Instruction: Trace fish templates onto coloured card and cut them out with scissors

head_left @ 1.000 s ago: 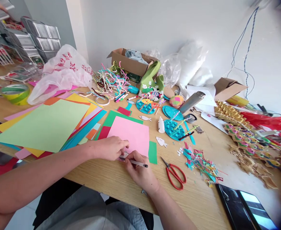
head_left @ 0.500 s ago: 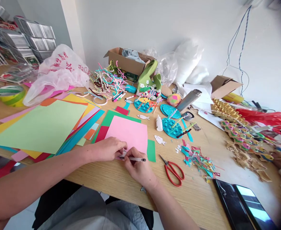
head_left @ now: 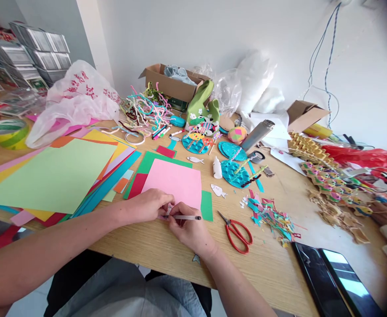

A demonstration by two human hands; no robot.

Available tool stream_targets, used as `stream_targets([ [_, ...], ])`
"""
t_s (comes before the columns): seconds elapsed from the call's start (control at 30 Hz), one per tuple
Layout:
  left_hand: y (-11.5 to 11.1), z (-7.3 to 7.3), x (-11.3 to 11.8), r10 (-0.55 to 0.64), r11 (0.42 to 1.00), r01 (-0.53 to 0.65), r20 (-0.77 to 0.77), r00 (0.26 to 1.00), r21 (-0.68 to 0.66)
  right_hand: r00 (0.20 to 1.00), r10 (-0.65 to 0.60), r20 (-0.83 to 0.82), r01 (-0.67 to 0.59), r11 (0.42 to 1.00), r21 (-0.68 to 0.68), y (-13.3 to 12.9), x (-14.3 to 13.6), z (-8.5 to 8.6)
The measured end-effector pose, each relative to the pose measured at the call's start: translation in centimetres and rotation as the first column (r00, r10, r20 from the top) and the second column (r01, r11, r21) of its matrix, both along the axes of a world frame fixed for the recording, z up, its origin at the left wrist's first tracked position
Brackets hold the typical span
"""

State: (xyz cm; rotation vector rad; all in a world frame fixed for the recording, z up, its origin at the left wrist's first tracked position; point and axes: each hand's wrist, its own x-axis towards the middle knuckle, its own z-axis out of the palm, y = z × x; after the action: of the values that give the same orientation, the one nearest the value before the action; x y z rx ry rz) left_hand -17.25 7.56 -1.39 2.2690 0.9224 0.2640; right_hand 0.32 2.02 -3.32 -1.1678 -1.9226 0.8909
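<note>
My right hand (head_left: 191, 229) is closed round a pen (head_left: 188, 217) with a pale barrel, held nearly level with its tip to the left. Against that tip my left hand (head_left: 152, 204) pinches a small pale piece of paper, mostly hidden by the fingers. Both hands are over the near edge of a pink sheet (head_left: 176, 178), which lies on green paper (head_left: 207, 206) and red paper (head_left: 137, 186). Right of my right hand lie red-handled scissors (head_left: 237, 233), blades partly apart. White fish cutouts, one with a drawn face (head_left: 218, 190), rest beyond the hands.
Coloured sheets (head_left: 54, 176) are stacked at left. A white glue bottle (head_left: 217, 168), blue egg-carton discs (head_left: 233, 174) and a metal flask (head_left: 259, 134) stand behind. Paper scraps (head_left: 269, 215) and two phones (head_left: 348, 281) lie at right. Another person's hand (head_left: 386, 213) is at the right edge.
The view has shifted slightly, so the table's things appear a little further left. My hands keep the same grips, with the pen moved very slightly.
</note>
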Motion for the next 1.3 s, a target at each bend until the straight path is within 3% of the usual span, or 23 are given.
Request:
stream_targets([
  [1.3, -0.38, -0.52, -0.23, 0.006, 0.998, -0.007, 0.022, 1.0, 0.058, 1.0, -0.006, 0.001, 0.006, 0.998, -0.069, -0.43, 0.74, -0.16],
])
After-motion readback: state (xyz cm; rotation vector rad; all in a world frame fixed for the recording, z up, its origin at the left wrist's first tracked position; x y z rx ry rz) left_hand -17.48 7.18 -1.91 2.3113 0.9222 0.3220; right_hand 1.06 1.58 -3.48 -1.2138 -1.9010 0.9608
